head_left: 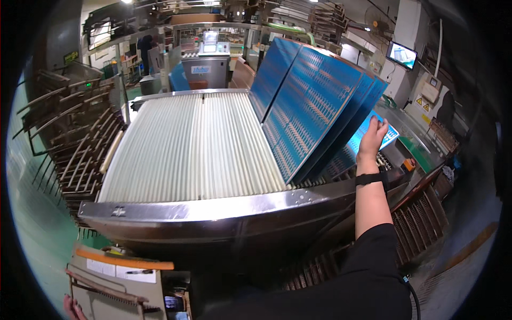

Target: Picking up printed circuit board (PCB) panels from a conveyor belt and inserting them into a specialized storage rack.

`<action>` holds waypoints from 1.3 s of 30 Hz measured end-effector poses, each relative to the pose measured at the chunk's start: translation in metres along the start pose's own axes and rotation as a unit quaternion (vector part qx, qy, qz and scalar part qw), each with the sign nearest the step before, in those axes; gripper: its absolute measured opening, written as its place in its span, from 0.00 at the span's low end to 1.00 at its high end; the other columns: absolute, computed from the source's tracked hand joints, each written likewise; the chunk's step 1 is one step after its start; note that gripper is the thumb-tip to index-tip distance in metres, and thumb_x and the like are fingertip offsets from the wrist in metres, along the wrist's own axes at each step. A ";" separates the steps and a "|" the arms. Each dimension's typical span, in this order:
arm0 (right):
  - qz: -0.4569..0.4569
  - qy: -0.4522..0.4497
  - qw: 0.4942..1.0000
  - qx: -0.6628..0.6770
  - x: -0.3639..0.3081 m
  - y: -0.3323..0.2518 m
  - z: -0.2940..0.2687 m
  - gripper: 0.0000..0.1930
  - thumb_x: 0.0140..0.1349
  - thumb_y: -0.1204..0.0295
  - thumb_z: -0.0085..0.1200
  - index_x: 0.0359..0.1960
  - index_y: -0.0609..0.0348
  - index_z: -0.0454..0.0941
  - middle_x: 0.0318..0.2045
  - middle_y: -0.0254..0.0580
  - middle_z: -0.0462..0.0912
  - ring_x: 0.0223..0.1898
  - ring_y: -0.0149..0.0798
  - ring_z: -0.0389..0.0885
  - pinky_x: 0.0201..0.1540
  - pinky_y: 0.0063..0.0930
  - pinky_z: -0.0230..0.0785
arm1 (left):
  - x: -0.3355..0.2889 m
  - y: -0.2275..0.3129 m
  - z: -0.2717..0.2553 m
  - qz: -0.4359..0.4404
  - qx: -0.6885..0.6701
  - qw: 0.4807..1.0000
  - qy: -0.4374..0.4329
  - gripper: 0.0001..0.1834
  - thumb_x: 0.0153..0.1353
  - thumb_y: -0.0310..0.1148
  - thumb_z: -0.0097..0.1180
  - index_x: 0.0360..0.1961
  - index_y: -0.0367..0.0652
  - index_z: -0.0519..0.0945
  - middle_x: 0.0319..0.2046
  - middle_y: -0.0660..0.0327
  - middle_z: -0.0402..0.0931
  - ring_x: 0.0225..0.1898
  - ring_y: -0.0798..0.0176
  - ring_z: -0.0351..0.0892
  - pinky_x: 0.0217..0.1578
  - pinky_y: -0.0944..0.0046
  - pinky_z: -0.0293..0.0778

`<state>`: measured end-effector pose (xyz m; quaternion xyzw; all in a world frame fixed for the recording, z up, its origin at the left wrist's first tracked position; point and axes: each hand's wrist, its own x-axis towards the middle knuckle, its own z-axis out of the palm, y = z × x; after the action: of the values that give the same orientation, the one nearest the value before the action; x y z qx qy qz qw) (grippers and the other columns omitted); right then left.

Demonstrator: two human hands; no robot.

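Two hands show. Nearest, at the lower left edge, the left hand (73,308) seems to rest by a brown rack (109,296), though whether it grips is unclear at the rim. Farther up on the right, the right hand (373,137) is spread open against the blue panels (309,106), which lean tilted on the white roller conveyor (192,149), long edges running away. Beyond, yellow triangular warning signs (422,103) mark a wall box.
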<state>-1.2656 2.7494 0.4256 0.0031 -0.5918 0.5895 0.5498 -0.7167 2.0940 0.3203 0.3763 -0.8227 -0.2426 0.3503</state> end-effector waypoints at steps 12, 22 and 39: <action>-0.157 -0.221 0.962 0.036 0.004 -0.062 0.087 0.32 0.69 0.51 0.57 0.62 0.64 0.64 0.53 0.41 0.75 0.55 0.36 0.73 0.64 0.31 0.60 | 0.062 0.232 0.359 0.104 -0.438 0.834 -0.319 0.12 0.72 0.28 0.50 0.54 0.38 0.75 0.51 0.60 0.75 0.50 0.64 0.76 0.55 0.63 0.73; -0.190 -0.182 0.951 -0.162 0.024 -0.076 0.121 0.15 0.61 0.63 0.59 0.38 0.66 0.79 0.31 0.52 0.85 0.34 0.53 0.84 0.43 0.42 0.75 | 0.044 0.280 0.394 0.059 -0.420 0.791 -0.441 0.11 0.71 0.30 0.53 0.49 0.37 0.77 0.41 0.64 0.77 0.42 0.71 0.74 0.47 0.69 0.72; -0.199 -0.216 0.931 0.218 0.003 -0.225 0.079 0.11 0.71 0.68 0.53 0.43 0.65 0.75 0.30 0.40 0.82 0.29 0.35 0.83 0.37 0.25 0.79 | 0.030 0.296 0.406 0.017 -0.526 0.719 -0.453 0.19 0.72 0.36 0.53 0.60 0.41 0.72 0.53 0.60 0.73 0.49 0.69 0.73 0.49 0.69 0.72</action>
<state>-1.1708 2.6270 0.6073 0.3682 -0.5406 0.5673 0.5004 -1.1725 2.3027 0.2699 -0.0381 -0.6292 -0.7720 0.0814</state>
